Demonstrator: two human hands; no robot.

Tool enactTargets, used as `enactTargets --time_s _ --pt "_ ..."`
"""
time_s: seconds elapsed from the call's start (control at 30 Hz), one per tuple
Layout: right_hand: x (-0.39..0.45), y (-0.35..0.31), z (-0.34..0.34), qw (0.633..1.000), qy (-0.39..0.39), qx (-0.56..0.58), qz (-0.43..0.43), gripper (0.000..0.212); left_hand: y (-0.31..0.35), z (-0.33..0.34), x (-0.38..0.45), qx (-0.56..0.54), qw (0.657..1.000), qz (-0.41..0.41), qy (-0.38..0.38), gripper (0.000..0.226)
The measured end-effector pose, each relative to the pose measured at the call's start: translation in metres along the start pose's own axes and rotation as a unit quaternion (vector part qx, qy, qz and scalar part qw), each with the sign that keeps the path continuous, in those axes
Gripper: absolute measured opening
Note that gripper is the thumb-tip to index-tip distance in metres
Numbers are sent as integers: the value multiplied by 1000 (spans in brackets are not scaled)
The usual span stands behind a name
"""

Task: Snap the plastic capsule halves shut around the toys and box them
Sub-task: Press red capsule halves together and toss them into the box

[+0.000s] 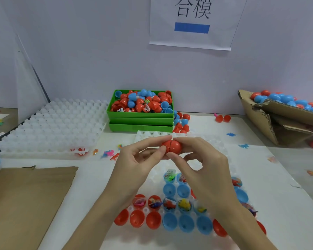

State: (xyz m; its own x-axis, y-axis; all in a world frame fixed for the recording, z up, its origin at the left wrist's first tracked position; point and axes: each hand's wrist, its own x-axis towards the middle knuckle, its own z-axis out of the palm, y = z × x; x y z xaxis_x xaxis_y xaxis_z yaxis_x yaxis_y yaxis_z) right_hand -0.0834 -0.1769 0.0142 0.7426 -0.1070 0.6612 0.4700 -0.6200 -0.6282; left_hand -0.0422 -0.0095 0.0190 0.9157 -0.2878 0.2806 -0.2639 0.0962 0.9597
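while the red capsule [171, 146] hangs above the white tray [222, 150], the left hand [134, 160] pinches one half and the right hand [202, 159] pinches the other, both clamped on it with a seam still showing between the halves. to close it well, the person would probably do best to keep the rims square to each other and squeeze straight along the axis until the seam vanishes all round; pressing off-centre could leave one side proud or nip the toy's wrapper. whether a toy sits inside cannot be told, as the shell is opaque. below the wrists, open halves [153, 221] lie in rows, some holding toys [184, 204]; the arms cover part of those rows. at the far right a cardboard box [271, 123] of closed capsules is cut off by the frame edge. behind, a green bin [141, 115] holds loose halves, its depth unclear.
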Motion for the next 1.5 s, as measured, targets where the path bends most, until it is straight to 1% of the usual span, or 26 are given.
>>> enactTargets --time_s 0.13,0.27,0.43,0.7,0.87,1.0,1.13,1.2,1.27,1.3,1.37,1.43,1.5 --pt "2 0 -3 1000 -8 2 -9 34 1 0 0 -3 1000 7 28 28" --pt "4 2 -8 1000 -21 9 -18 33 1 -1 0 -22 999 15 22 27" --pt "5 1 -10 998 -1 -21 -67 37 0 0 -1 -21 999 22 31 27" --pt "5 3 -12 995 0 -32 -92 36 -1 4 -3 -31 999 21 38 30" --pt "5 5 -10 993 4 -69 -94 33 0 6 -5 -52 998 16 24 35" --pt "0 6 -5 991 15 -84 -100 29 0 9 -6 -39 999 22 30 39" --pt "-4 8 1 985 24 -123 -122 37 -3 13 -7 -13 998 27 48 37" --pt "-3 8 1 992 6 -80 -97 38 -3 14 -6 -15 999 28 43 34" --pt "0 5 -2 998 -35 55 -15 34 0 11 -5 -28 998 40 37 36" --pt "3 3 -4 988 -59 139 35 30 2 9 -4 -27 998 52 31 39" --pt "6 0 -8 953 -81 273 108 27 4 4 -3 5 996 86 13 43" --pt "7 -3 -11 932 -82 327 136 29 5 2 -4 64 991 119 -3 46" --pt "6 -6 -9 921 -90 348 151 32 4 2 -4 97 984 144 -25 49"
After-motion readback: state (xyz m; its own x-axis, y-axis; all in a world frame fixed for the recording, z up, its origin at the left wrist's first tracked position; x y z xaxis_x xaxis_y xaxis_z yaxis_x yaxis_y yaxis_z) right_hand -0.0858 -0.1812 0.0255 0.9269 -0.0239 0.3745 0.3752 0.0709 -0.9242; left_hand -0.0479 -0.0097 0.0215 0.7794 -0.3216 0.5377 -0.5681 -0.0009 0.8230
